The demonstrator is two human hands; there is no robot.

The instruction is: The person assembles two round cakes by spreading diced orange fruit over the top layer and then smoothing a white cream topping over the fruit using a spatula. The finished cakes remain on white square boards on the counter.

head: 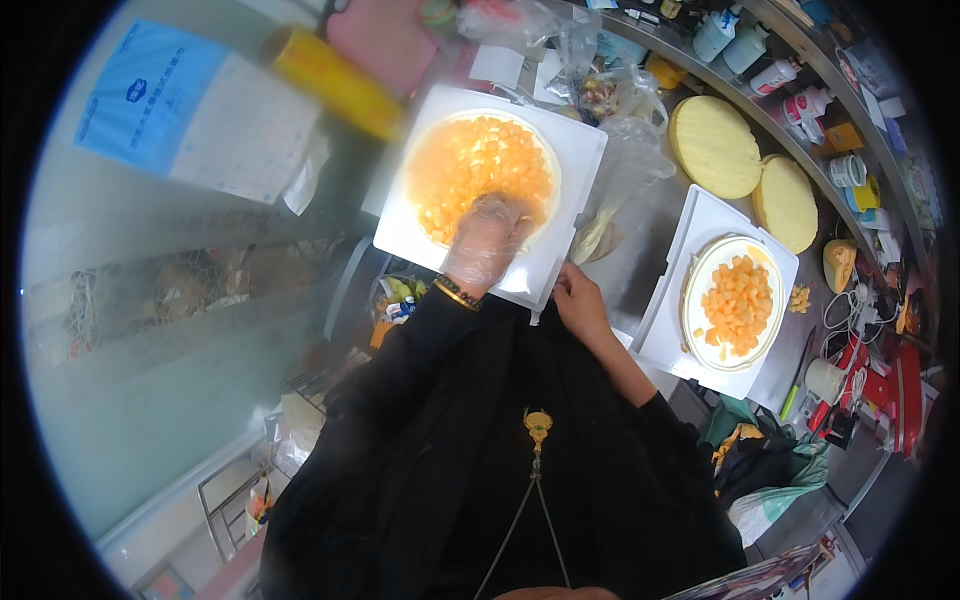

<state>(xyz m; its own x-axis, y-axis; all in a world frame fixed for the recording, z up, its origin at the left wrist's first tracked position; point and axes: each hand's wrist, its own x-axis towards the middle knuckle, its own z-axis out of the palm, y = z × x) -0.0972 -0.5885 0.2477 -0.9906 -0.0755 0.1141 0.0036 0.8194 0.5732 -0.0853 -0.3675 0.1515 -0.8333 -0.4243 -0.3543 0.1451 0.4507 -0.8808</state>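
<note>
My left hand [485,238], in a clear plastic glove, rests on diced orange fruit [480,161] spread over a round cream-covered cake layer [557,169]. Its fingers point down into the fruit, so whether they hold pieces is hidden. Under the cake lies a square white board [581,142]. Bare and curled, my right hand [579,300] grips that board's near right edge. Further right, a second white board [670,319] carries another round cream-topped layer [694,292], with diced orange fruit [739,304] heaped in its middle.
Two pale yellow sponge rounds [714,146] lie at the back right. Bottles [742,49] line a curved shelf. A yellow roll [334,82] and tissue pack [217,109] are at left. Plastic bags [634,142] lie between the boards. A knife [799,375] lies at far right.
</note>
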